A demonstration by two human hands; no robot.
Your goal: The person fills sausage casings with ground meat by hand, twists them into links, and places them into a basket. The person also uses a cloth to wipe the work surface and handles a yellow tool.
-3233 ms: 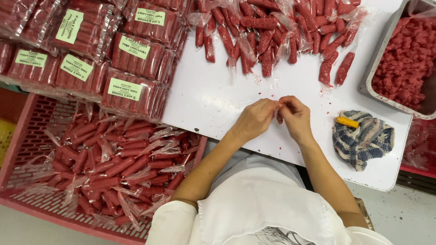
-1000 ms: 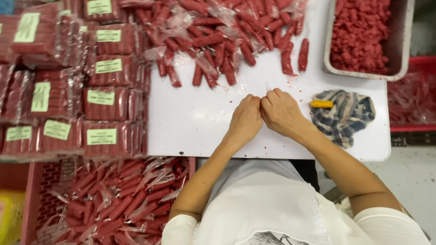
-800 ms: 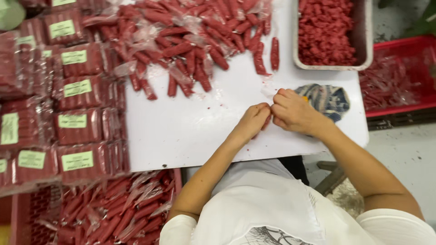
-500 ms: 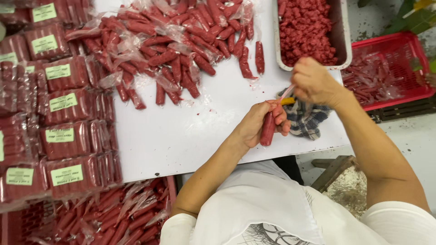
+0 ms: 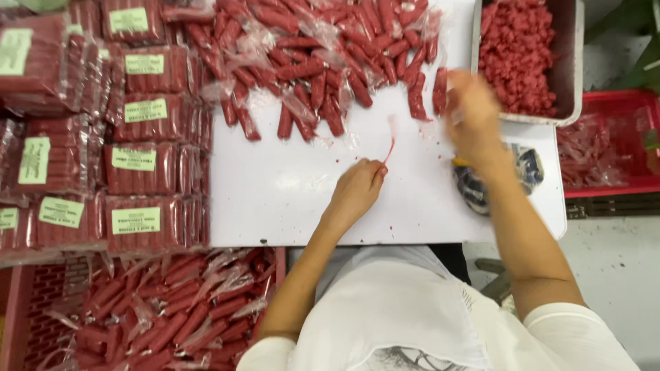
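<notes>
White worktable in a cramped packing spot, seen from straight above

The table [image 5: 289,185] has a plain white top, evenly lit with barely any shadows. Red plastic crates sit lower down on both sides: one crate [image 5: 20,302] at the bottom left, another crate [image 5: 619,103] off the right edge. The floor [image 5: 612,275] is pale grey concrete, kinda scuffed. A bit of green [image 5: 643,62] shows in the top right corner, too blurry to make out.
</notes>
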